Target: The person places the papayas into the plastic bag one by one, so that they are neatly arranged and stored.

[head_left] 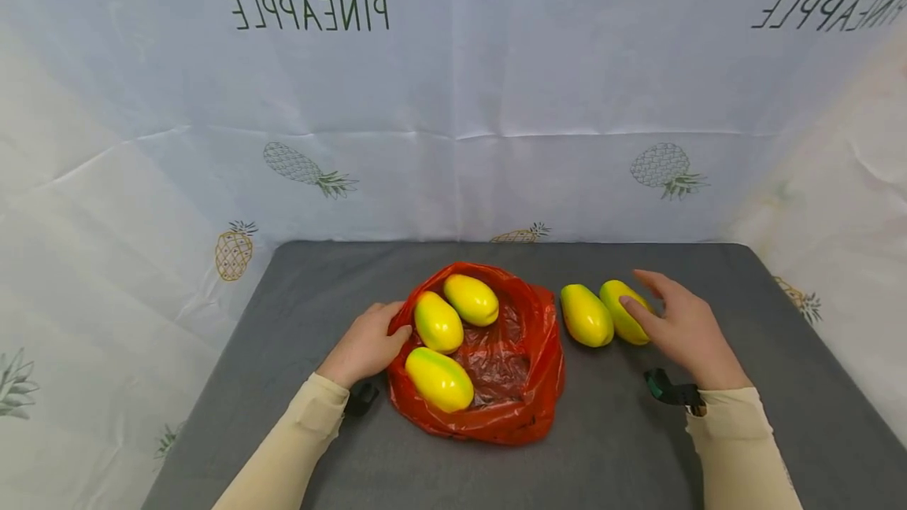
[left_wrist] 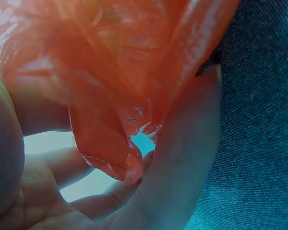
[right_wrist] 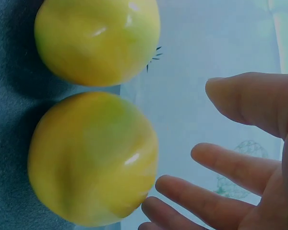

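A red plastic bag [head_left: 542,352] lies on the table with its mouth spread wide. Inside it are three yellow-green mangoes, one at the back [head_left: 471,300], one at the left [head_left: 438,323] and one at the front [head_left: 439,380]. My left hand [head_left: 368,343] holds the bag's left rim; in the left wrist view the thin red film [left_wrist: 105,139] hangs between thumb and fingers. Two more mangoes lie side by side right of the bag, a left one [head_left: 587,315] and a right one [head_left: 627,313]. My right hand [head_left: 680,329] hovers over the right one, thumb and fingers spread, holding nothing.
The dark grey table [head_left: 609,447] carries the bag and the loose mangoes. A pale cloth [head_left: 453,101] printed with pineapples rises behind the table's back edge and along both sides.
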Motion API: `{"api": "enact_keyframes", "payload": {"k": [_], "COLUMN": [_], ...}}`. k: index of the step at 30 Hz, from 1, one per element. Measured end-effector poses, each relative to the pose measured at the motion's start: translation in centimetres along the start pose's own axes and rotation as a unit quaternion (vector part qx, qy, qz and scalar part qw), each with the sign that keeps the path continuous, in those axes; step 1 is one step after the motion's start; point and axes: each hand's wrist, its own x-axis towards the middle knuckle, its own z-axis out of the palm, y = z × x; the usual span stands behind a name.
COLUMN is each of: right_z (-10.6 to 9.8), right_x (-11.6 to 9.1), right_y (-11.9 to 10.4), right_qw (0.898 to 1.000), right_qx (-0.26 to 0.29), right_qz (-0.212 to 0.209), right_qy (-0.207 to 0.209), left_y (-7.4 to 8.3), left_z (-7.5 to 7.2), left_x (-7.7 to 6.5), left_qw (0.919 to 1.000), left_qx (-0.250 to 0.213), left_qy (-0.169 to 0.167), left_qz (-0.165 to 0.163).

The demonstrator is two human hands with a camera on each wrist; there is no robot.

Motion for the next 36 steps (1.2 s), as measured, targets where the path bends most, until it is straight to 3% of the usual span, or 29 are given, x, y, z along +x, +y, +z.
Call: {"api": "enact_keyframes", "payload": {"k": [15,36], "right_z": [1.2,1.8], "right_x": [1.0,1.1], "right_y": [1.8,1.9], "right_qw": [0.999,0.998], "right_qx": [0.0,-0.014], "right_qz": [0.041,0.05], "right_qy": [-0.036,-0.048], "left_y": [-0.3,-0.1], "left_z": [0.1,0.1], "left_x": [0.0,0.1], "left_qw": [1.0,1.0], "left_qx": [0.0,-0.001], "left_qy": [-0.002,-0.001], "left_qz": [-0.001,0.005]}}
